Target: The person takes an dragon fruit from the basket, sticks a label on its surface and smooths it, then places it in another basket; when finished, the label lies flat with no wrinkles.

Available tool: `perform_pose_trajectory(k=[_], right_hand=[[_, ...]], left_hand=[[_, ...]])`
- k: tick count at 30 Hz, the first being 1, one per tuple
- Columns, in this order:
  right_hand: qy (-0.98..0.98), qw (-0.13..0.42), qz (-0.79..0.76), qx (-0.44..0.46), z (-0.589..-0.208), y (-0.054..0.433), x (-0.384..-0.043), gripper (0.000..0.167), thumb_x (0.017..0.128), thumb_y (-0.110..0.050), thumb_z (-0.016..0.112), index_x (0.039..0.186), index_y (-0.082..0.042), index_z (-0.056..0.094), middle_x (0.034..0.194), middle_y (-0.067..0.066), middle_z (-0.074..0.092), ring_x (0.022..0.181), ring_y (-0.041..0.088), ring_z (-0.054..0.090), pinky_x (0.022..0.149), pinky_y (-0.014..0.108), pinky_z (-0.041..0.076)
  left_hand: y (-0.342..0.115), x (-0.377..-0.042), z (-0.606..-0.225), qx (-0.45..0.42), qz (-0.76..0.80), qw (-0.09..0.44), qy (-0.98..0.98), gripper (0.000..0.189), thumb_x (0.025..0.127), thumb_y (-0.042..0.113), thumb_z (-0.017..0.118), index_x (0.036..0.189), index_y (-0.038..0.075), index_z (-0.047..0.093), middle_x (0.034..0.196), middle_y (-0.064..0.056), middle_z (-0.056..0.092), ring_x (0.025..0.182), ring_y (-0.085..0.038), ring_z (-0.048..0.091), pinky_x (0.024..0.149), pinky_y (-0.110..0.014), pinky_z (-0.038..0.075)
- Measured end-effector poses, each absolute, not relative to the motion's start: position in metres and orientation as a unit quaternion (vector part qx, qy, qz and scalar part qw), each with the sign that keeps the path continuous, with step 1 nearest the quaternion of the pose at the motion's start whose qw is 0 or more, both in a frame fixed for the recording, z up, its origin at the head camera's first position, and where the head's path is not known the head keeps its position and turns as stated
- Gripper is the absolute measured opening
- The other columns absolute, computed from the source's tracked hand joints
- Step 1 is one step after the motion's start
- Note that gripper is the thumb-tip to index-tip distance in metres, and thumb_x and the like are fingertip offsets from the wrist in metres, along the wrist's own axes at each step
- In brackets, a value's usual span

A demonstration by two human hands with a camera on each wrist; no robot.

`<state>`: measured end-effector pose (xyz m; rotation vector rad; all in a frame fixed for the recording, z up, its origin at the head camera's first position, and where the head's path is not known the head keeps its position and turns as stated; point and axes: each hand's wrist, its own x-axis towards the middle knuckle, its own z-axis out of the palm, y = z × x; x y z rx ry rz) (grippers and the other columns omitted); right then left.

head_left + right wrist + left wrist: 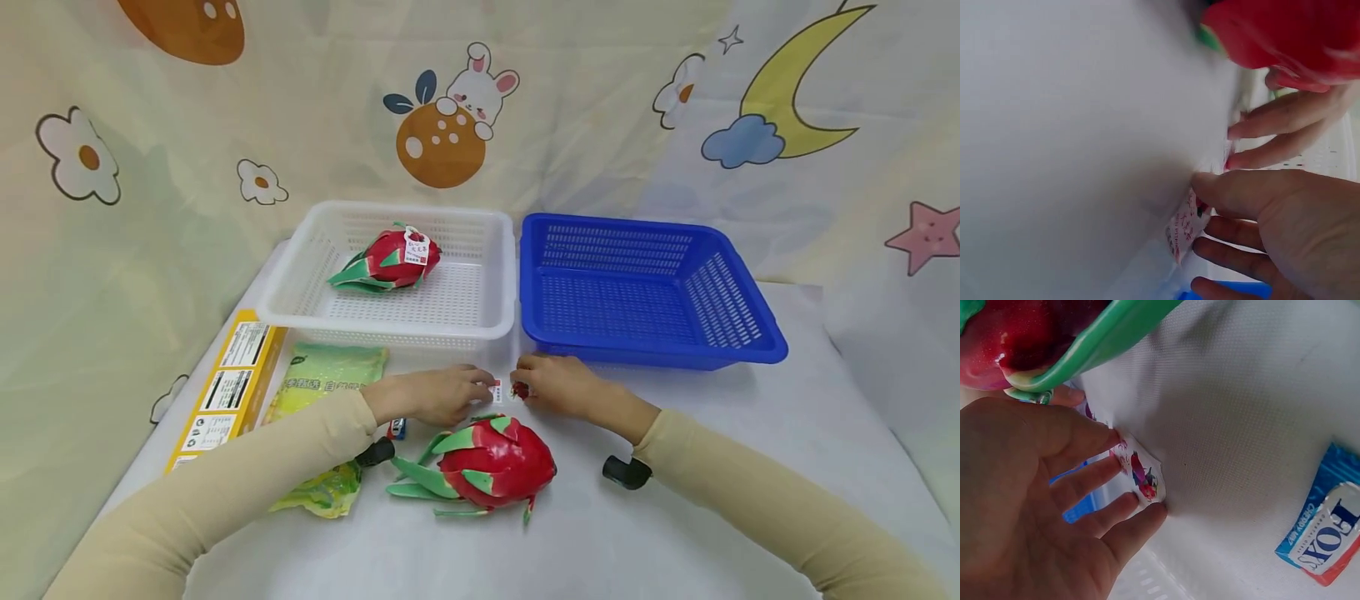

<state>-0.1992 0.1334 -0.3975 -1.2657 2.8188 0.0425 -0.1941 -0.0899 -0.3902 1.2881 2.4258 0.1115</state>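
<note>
My left hand (450, 394) pinches the edge of a small white label (1138, 467) printed with colourful fruit, thumb on one side and fingers on the other. Facing it, my right hand (558, 385) holds a piece of printed label (1185, 228) between thumb and fingers, low over the white cloth. The two hands work close together in front of the baskets. Nearer to me lies a red toy dragon fruit (498, 462) with green leaves pointing left. A second dragon fruit (393, 257), bearing a white tag, rests in the white basket (375, 327).
A blue basket (660, 354) stands at the right of the white one. On the left are an orange-yellow box (272, 358) and a green-yellow bag (337, 358). Beside my left hand lies a small Fox's candy packet (1325, 525). A printed curtain (585, 100) hangs behind.
</note>
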Motion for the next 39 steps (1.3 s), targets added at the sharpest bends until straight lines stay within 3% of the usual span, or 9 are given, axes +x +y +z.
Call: perform_pose_trajectory(k=[9,20,23,26,31,35,39], right_hand=[[0.921,-0.042,-0.062,-0.383,-0.404,0.142,-0.19,0.014,0.078,-0.015,0.08,0.084,-0.015,0.067,0.083,-0.002,0.062,0.072,0.013,0.06,0.062,0.025,0.053],[0.916,-0.117,-0.2,-0.328,-0.372,0.186,-0.147,0.019,0.076,-0.005,0.08,0.085,-0.014,0.067,0.082,-0.003,0.07,0.075,0.013,0.067,0.068,0.028,0.058],[0.919,-0.074,-0.278,-0.269,-0.354,0.195,-0.132,0.017,0.078,-0.007,0.079,0.087,-0.016,0.067,0.083,-0.005,0.07,0.078,0.011,0.067,0.072,0.026,0.058],[0.902,0.032,-0.392,-0.177,-0.338,0.195,-0.118,0.012,0.083,-0.016,0.076,0.091,-0.013,0.067,0.087,-0.002,0.069,0.082,0.012,0.066,0.075,0.023,0.056],[0.826,0.189,-0.527,-0.061,-0.333,0.185,-0.1,0.028,0.085,-0.025,0.074,0.098,-0.003,0.063,0.088,0.007,0.068,0.082,0.019,0.064,0.076,0.029,0.053],[0.791,0.229,-0.566,-0.035,-0.34,0.174,-0.091,0.03,0.085,-0.025,0.074,0.098,-0.001,0.062,0.085,0.003,0.069,0.083,0.022,0.066,0.077,0.033,0.054],[0.782,0.225,-0.581,-0.031,-0.346,0.166,-0.087,0.031,0.085,-0.024,0.073,0.099,0.001,0.061,0.085,0.003,0.07,0.08,0.021,0.067,0.072,0.032,0.054]], left_hand=[[-0.087,-0.193,-0.39,0.443,0.044,0.205,0.872,0.034,0.093,0.008,0.056,0.127,0.009,0.06,0.146,-0.009,0.046,0.135,-0.026,0.042,0.112,-0.038,0.038],[-0.088,-0.191,-0.388,0.431,0.031,0.209,0.877,0.039,0.094,0.01,0.057,0.133,0.01,0.056,0.143,-0.01,0.045,0.133,-0.025,0.043,0.112,-0.038,0.04],[-0.09,-0.192,-0.387,0.431,0.032,0.208,0.878,0.039,0.093,0.01,0.058,0.132,0.01,0.057,0.143,-0.01,0.046,0.132,-0.025,0.044,0.111,-0.038,0.04],[-0.091,-0.192,-0.387,0.429,0.039,0.206,0.879,0.039,0.093,0.011,0.059,0.131,0.01,0.057,0.141,-0.01,0.047,0.131,-0.025,0.045,0.11,-0.038,0.041],[-0.092,-0.193,-0.387,0.434,0.057,0.198,0.877,0.034,0.095,0.012,0.057,0.129,0.009,0.058,0.139,-0.011,0.049,0.129,-0.026,0.047,0.109,-0.038,0.042],[-0.093,-0.194,-0.387,0.445,0.068,0.182,0.874,0.032,0.096,0.013,0.056,0.127,0.007,0.059,0.138,-0.014,0.049,0.127,-0.027,0.049,0.108,-0.039,0.044],[-0.094,-0.194,-0.387,0.455,0.068,0.168,0.872,0.032,0.095,0.013,0.057,0.126,0.006,0.059,0.137,-0.016,0.049,0.125,-0.028,0.05,0.107,-0.039,0.044]])
